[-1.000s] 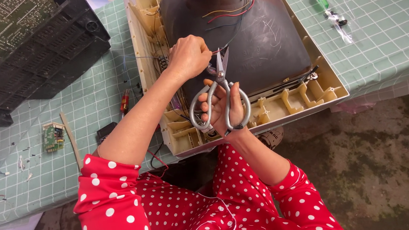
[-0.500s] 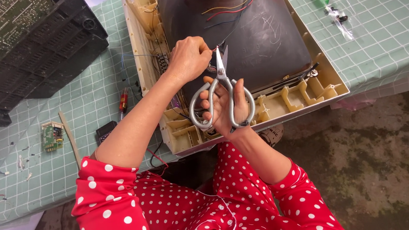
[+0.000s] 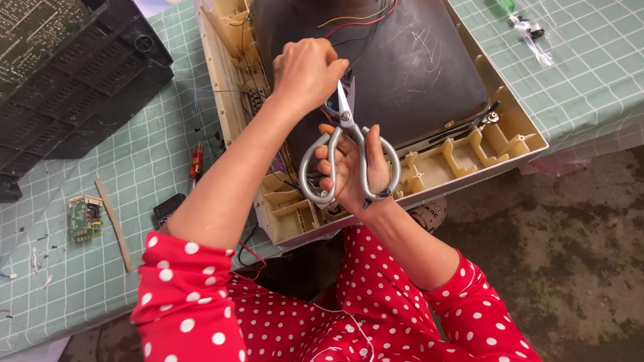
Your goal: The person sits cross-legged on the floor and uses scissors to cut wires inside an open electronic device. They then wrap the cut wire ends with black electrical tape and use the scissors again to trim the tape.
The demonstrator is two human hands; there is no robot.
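Note:
My right hand [image 3: 350, 172] grips a pair of metal scissors [image 3: 347, 151] by the handle loops, blades pointing away from me. Their tips meet a bundle of coloured wires [image 3: 331, 112] that my left hand [image 3: 306, 70] pinches in a fist just above. Both hands work over the dark grey picture tube [image 3: 413, 64] lying face down in a beige plastic television front frame [image 3: 505, 142] on the table.
A black television back cover [image 3: 41, 81] with a circuit board stands at the left. A small green board [image 3: 86, 218], a wooden stick [image 3: 114, 222], a red-handled tool [image 3: 196, 159] and a bagged green screwdriver [image 3: 517, 16] lie on the green checked tablecloth [image 3: 606, 55]. Concrete floor lies below right.
The scissors have slid slightly forward toward the wires under my left fist. My left hand has stayed closed on the wires.

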